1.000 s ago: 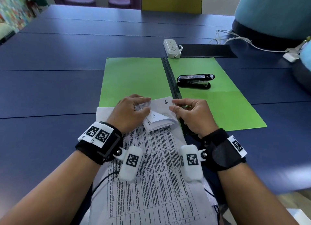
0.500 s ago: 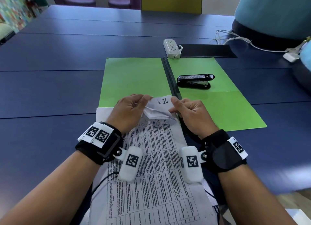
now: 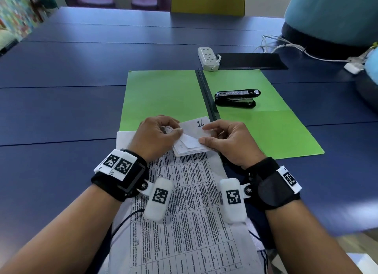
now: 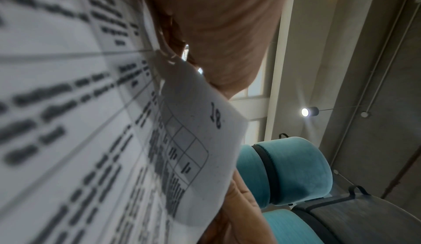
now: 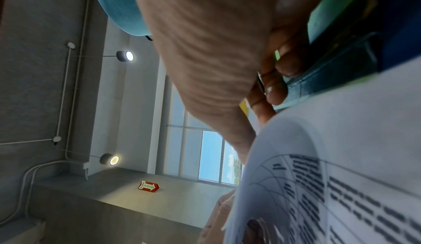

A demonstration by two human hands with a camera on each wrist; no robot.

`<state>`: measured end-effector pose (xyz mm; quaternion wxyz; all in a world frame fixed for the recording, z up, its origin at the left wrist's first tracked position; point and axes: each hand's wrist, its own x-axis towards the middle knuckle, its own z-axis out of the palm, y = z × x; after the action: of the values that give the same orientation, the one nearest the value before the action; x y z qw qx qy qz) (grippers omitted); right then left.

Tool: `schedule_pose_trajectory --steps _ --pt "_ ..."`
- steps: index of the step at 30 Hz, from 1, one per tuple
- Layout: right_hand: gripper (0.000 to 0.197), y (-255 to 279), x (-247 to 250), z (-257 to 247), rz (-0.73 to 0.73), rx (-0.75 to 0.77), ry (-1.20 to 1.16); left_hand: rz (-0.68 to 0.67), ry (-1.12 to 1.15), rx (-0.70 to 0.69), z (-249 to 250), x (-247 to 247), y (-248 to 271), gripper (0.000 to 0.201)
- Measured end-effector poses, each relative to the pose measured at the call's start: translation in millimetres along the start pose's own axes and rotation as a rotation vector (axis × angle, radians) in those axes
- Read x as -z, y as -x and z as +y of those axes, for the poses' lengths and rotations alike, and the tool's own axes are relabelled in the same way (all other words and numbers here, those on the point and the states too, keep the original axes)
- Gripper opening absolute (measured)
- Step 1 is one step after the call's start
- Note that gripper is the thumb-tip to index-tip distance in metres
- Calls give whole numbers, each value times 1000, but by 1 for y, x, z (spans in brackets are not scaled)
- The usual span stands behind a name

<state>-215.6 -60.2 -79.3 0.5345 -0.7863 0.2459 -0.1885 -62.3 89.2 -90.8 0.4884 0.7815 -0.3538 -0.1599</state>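
Note:
A stack of printed paper sheets [image 3: 184,202] lies at the table's near edge, overlapping an open green folder [image 3: 163,95]. Its far corners are lifted and bent back between both hands. My left hand [image 3: 178,128] pinches several curled corners with thumb and fingers. My right hand [image 3: 203,134] pinches the sheets from the right; a handwritten "16" shows on the raised corner [image 3: 200,123]. The left wrist view shows a page corner [image 4: 205,130] marked "18" below my palm. In the right wrist view the curved sheets [image 5: 341,175] bulge under my fingers [image 5: 273,85]. A black stapler [image 3: 237,98] lies on the folder's right half.
A white power strip [image 3: 208,58] and a black mat [image 3: 251,60] sit beyond the folder. White cables [image 3: 286,48] run to the right, by teal cushions [image 3: 331,13]. A yellow chair [image 3: 207,1] stands at the blue table's [image 3: 81,69] far side.
The lifted page corners have been leafed through: the number on the raised corner has changed and now reads 16. Both hands stay at the same spot on the stack.

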Motion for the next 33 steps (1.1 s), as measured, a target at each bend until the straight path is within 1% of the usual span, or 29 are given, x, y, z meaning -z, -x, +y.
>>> schedule_pose_trajectory --steps 1,2,4,6,8,12,17,22,26,33 --pt "31 -1 0 1 7 1 -13 -11 -3 6 1 1 1 9" --pt "38 -2 0 2 15 -3 -23 -33 -27 5 2 2 1 13" --pt "48 -3 0 2 34 -14 -25 -71 -89 -2 4 2 2 28" --pt "51 -3 0 2 46 -16 -21 -90 -118 4 6 3 2 29" --pt "51 -3 0 1 55 -12 -14 -91 -122 4 6 3 2 27" --pt "49 -2 1 0 67 -17 -9 -75 -127 8 6 2 2 35" --pt "43 -1 1 -1 69 -36 -19 -86 -136 10 6 2 2 31" --pt "45 -1 1 -1 103 -17 -35 -80 -140 8 7 2 2 31" --pt "36 -1 0 0 112 -33 -41 -62 -135 10 8 2 3 31" --pt "29 -1 -1 0 137 -48 -41 -64 -136 6 7 1 3 30"
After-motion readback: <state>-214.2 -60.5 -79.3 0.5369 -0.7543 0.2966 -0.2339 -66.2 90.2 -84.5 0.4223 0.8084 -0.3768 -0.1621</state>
